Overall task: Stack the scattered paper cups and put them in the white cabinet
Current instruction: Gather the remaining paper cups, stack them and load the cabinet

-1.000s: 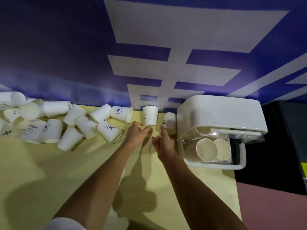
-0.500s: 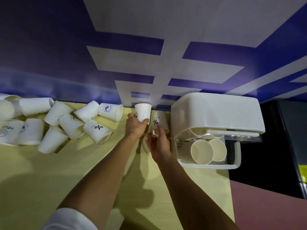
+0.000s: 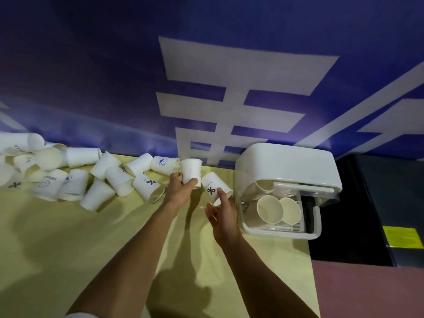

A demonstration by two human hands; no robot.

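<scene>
Left hand (image 3: 181, 191): wrapped thumb and fingers round the plain cup, with the bare arm stretched forward over the table
Plain cup (image 3: 190, 171): stood upright in that grip, mouth up, lifted near the foot of the wall and just beside the logo cup
Logo cup (image 3: 164, 162): lay on its side at the right end of the heap, showed a round blue print
Right hand (image 3: 221, 211): half curled, laid a forefinger over the percent cup with the thumb below it, and so held it lightly
Percent cup (image 3: 214, 188): tilted in the right hand's hold, sat between the plain cup and the white cabinet, near the cabinet's left side; could not tell whether it touched the table
White cabinet (image 3: 286, 166): sat at the far right corner of the table against the wall, rounded on top, open at the front
Stored cups (image 3: 269, 208): lay on their sides inside the cabinet, turned two mouths toward the camera side by side, with further rims behind at upper left
Loose cups (image 3: 80, 175): lay heaped along the far left of the table, mostly on their sides, several printed with a percent sign
Table (image 3: 68, 249): pale yellow, carried the shadows of both arms
Wall (image 3: 91, 76): deep blue, crossed by broad white strokes
Black surface (image 3: 367, 203): sat to the right of the cabinet, bore a yellow label (image 3: 402, 237)
</scene>
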